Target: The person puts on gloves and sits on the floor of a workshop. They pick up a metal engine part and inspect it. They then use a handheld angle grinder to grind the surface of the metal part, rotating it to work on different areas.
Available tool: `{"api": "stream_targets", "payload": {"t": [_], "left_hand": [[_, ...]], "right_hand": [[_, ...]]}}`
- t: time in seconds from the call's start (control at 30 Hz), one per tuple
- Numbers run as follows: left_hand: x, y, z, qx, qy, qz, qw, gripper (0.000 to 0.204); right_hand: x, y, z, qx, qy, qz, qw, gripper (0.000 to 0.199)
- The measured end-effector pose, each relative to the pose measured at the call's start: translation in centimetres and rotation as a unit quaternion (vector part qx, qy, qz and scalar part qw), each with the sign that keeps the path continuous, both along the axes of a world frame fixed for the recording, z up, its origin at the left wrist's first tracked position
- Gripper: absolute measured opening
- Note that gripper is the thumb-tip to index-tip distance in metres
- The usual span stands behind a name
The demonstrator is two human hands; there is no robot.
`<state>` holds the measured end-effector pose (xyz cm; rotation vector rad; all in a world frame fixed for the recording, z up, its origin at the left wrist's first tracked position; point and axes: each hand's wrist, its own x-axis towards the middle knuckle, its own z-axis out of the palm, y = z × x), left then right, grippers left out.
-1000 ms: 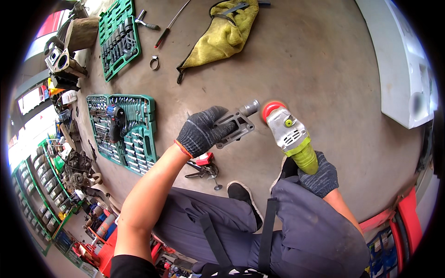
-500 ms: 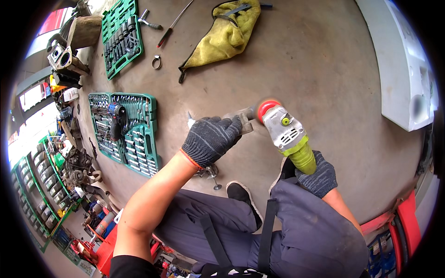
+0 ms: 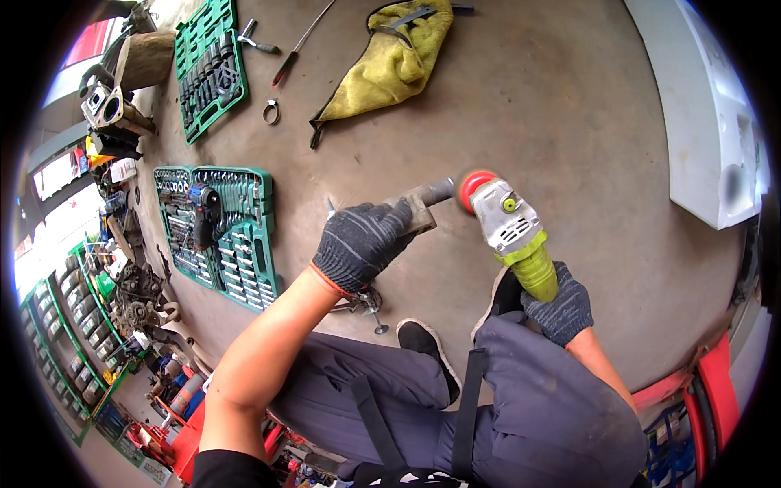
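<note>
My left hand [image 3: 358, 244], in a dark grey knit glove, is closed around a grey metal part [image 3: 420, 213]. A short round pipe end [image 3: 440, 189] on that part points right, toward the grinder. My right hand [image 3: 561, 305], gloved alike, wraps the yellow-green handle of an angle grinder [image 3: 516, 232]. Its red disc [image 3: 474, 189] has a blurred rim and sits just right of the pipe end, with a small gap between them. Under my left wrist shows a metal piece [image 3: 368, 302] with a stem, partly hidden by the glove.
A green socket set [image 3: 264, 236] lies open on the left, a cordless drill [image 3: 205, 215] on it. Farther off are another green case [image 3: 213, 89], a ring clamp [image 3: 271, 112], a screwdriver [image 3: 285, 68] and a yellow cloth [image 3: 389, 71]. White foam block [image 3: 708, 122] stands right.
The metal part has moved left, away from the disc, and its pipe end now shows plainly. The grinder has shifted slightly right, opening a gap.
</note>
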<state>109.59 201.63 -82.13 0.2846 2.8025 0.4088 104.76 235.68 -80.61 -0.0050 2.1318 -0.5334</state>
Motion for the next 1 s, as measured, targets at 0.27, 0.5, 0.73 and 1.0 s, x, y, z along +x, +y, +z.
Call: {"api": "stream_targets", "payload": {"t": [0.27,0.5,0.73,1.0], "left_hand": [[0.8,-0.5,0.3,0.108,-0.045,0.113,0.987,0.046],[-0.5,-1.2,0.8,0.287,-0.162,0.337,0.882,0.048],[0.1,-2.3,1.6,0.404,-0.212,0.401,0.794,0.049],[-0.5,-2.7,2.5,0.609,-0.32,0.446,0.572,0.043]], "right_hand": [[0.4,0.3,-0.8,-0.004,0.014,0.008,1.0,0.055],[0.4,-0.7,0.6,0.029,-0.024,0.021,0.999,0.055],[-0.3,0.6,0.1,-0.004,-0.01,-0.027,1.0,0.056],[-0.7,4.1,-3.0,-0.157,-0.022,-0.21,0.965,0.05]]}}
